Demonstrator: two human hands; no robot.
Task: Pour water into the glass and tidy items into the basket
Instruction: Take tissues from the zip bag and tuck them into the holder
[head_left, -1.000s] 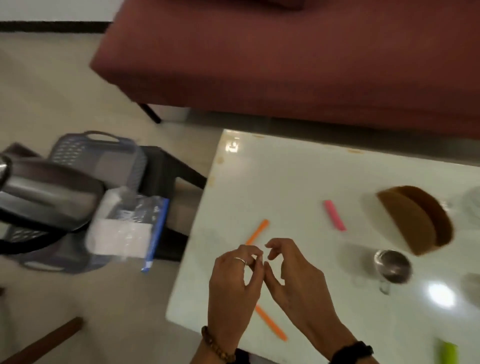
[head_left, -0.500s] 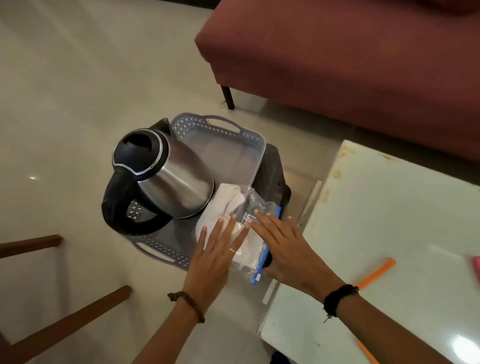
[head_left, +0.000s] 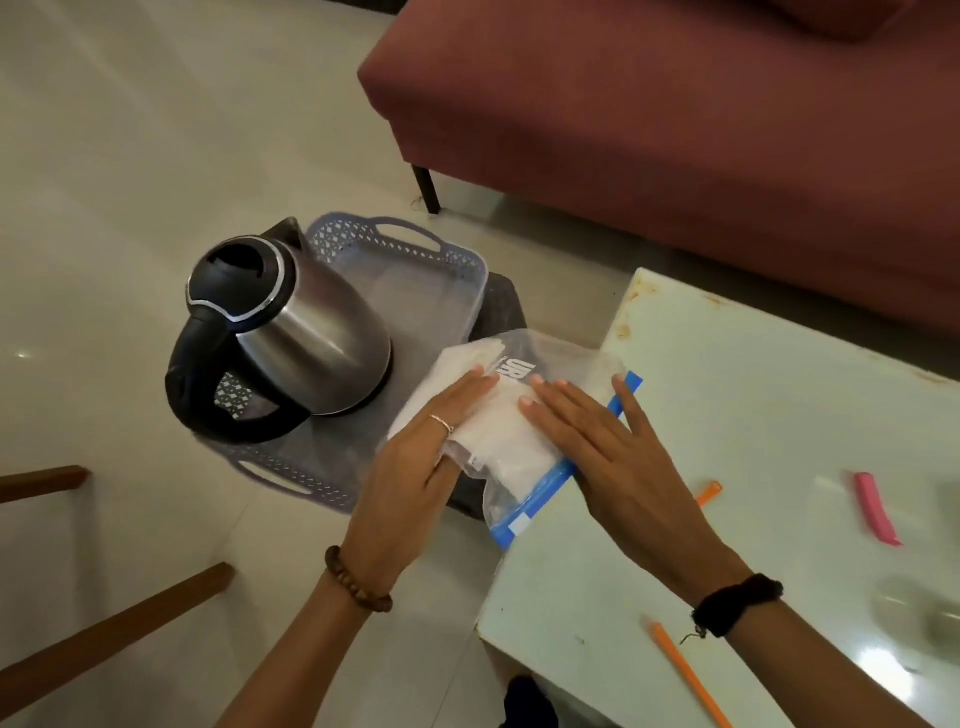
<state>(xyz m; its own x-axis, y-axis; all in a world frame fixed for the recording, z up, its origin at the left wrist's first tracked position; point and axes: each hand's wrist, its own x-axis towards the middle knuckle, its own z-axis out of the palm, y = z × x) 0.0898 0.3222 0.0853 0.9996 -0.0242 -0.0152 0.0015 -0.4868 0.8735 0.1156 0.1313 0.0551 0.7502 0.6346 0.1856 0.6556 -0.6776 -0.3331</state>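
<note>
A clear zip bag (head_left: 511, 431) with a blue seal and white contents lies across the right end of the grey-lilac basket (head_left: 415, 249). My left hand (head_left: 415, 467) grips the bag's left side, thumb tucked under its edge. My right hand (head_left: 602, 447) lies flat on the bag's right side by the blue seal, fingers spread. A steel kettle (head_left: 291, 332) with a black handle stands in the basket's left half. The glass (head_left: 914, 618) shows as a blur at the table's right edge.
The basket rests on a dark stool (head_left: 506, 306) beside the white table (head_left: 753, 415). Orange sticks (head_left: 691, 680) and a pink one (head_left: 875, 509) lie on the table. A maroon sofa (head_left: 675, 130) stands behind. Wooden chair legs (head_left: 104, 649) cross the floor at the lower left.
My view swung left from the table to the basket. Both hands left the table, reached to the zip bag and now press on it; the left hand has closed on its edge.
</note>
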